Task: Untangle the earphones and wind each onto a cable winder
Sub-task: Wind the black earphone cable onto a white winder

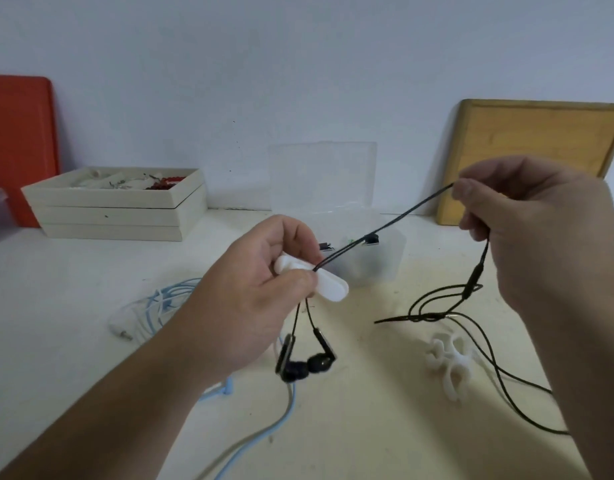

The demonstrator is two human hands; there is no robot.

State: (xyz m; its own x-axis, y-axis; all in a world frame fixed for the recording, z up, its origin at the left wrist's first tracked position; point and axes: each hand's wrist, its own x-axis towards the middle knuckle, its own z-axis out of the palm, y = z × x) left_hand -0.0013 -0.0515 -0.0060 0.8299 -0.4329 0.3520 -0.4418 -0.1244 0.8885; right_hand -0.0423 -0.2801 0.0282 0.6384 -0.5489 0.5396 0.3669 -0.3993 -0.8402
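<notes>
Head view of the winding step. The left hand (pixel 264 289) grips a flat white plastic cable winder (pixel 316 280) between thumb and curled fingers, holding it above the pale tabletop (pixel 367 427). The thin black earphone cable (pixel 385 226) leaves the winder at its upper edge and runs taut, rising to the right, to the right hand (pixel 534 230), which pinches it between thumb and forefinger. The cable's long axis thus lies diagonally between the two hands, with the winder at its lower left end. Below the winder hang the two black earbuds (pixel 305 365), touching one another. From the right hand the remaining cable drops past a slim black inline remote (pixel 473 277) into loose loops (pixel 433 306) lying on the table, then trails toward the near right. A second white winder with rounded lobes (pixel 447 362) lies just beside those loops. A light blue earphone set (pixel 156 306) lies on the table to the left, not yet wound. Judged from this arrangement, the slack to be wound lies on the right-hand side, so the right hand would feed the turns.
</notes>
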